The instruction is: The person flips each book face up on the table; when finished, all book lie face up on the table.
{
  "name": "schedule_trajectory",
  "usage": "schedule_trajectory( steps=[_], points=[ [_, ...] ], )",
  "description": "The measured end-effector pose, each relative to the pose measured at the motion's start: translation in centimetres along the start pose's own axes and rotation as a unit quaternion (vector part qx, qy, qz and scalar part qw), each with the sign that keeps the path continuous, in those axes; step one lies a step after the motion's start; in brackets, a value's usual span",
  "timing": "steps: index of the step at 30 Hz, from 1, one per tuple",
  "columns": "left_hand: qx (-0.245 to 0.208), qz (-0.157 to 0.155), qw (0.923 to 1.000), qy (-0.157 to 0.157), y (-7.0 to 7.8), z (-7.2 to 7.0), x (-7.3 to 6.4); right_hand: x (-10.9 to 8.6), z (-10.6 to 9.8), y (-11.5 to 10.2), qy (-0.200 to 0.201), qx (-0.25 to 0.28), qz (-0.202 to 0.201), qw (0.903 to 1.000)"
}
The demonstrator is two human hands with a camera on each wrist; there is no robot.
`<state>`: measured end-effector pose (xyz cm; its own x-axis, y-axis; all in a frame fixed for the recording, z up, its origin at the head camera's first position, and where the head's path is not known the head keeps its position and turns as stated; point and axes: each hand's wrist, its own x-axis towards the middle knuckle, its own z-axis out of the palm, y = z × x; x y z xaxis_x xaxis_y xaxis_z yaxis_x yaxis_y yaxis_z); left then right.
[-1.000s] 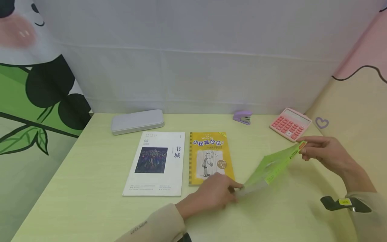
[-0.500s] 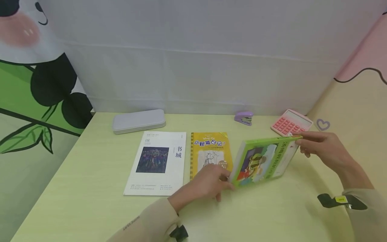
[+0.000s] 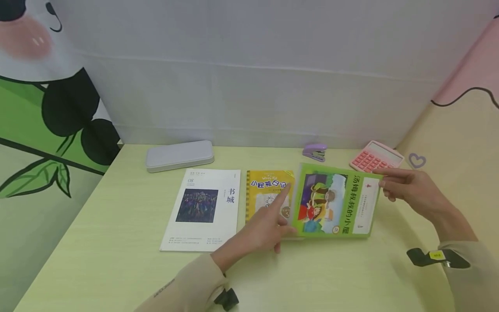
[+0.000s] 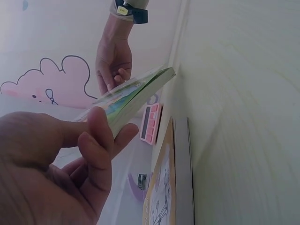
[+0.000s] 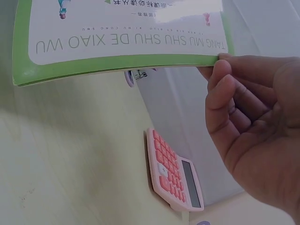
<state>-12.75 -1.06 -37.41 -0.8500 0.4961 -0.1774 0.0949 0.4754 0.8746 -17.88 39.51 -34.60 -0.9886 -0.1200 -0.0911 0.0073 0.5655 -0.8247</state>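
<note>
A green picture book (image 3: 329,203) is held up between my two hands, its illustrated cover facing me and its title running sideways. My right hand (image 3: 419,190) pinches it at the upper right corner; in the right wrist view the thumb and fingers (image 5: 225,89) meet at that corner. At the lower left edge my left hand (image 3: 263,229) holds it, with the index finger pointing up along that side. The left wrist view has the left fingers (image 4: 96,154) around the near end of the book (image 4: 136,96). Behind the left hand lies a yellow comic book (image 3: 269,184), partly covered.
A white magazine (image 3: 202,234) lies flat left of the yellow book. Along the back of the table (image 3: 101,242) are a grey pencil case (image 3: 179,156), a purple stapler (image 3: 315,151) and a pink calculator (image 3: 376,157). A pale cloth wall rises behind.
The green book has turned from nearly edge-on to showing its full front cover. My left hand has shifted slightly left and straightened its index finger; the right hand keeps its corner.
</note>
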Motion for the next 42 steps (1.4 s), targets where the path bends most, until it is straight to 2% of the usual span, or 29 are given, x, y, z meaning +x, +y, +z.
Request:
schedule_trajectory(
  steps=[4, 8, 17, 31, 37, 42],
  points=[
    [-0.008, 0.006, 0.9999, 0.012, -0.1, -0.1, -0.2, 0.3, 0.3, 0.0, -0.004, 0.012, 0.007, 0.9999],
    [-0.015, 0.008, 0.9998, 0.009, -0.2, -0.2, -0.3, 0.8, 0.8, 0.1, -0.012, 0.018, 0.017, 0.9996],
    [-0.036, -0.033, 0.9988, -0.002, -1.1, -0.5, -0.2, 1.3, 2.3, 1.1, -0.019, 0.052, 0.034, 0.9979],
    [-0.044, -0.053, 0.9975, -0.014, -2.2, -0.7, -0.1, 2.1, 4.1, 1.8, -0.017, 0.099, 0.053, 0.9935],
    [-0.037, -0.059, 0.9973, -0.022, -2.7, -0.7, 0.0, 2.3, 5.3, 2.2, -0.003, 0.1, 0.056, 0.9934],
    [-0.045, -0.072, 0.9962, -0.022, -3.1, -0.6, -0.1, 2.4, 6.0, 2.7, -0.015, 0.072, 0.063, 0.9953]
  ],
)
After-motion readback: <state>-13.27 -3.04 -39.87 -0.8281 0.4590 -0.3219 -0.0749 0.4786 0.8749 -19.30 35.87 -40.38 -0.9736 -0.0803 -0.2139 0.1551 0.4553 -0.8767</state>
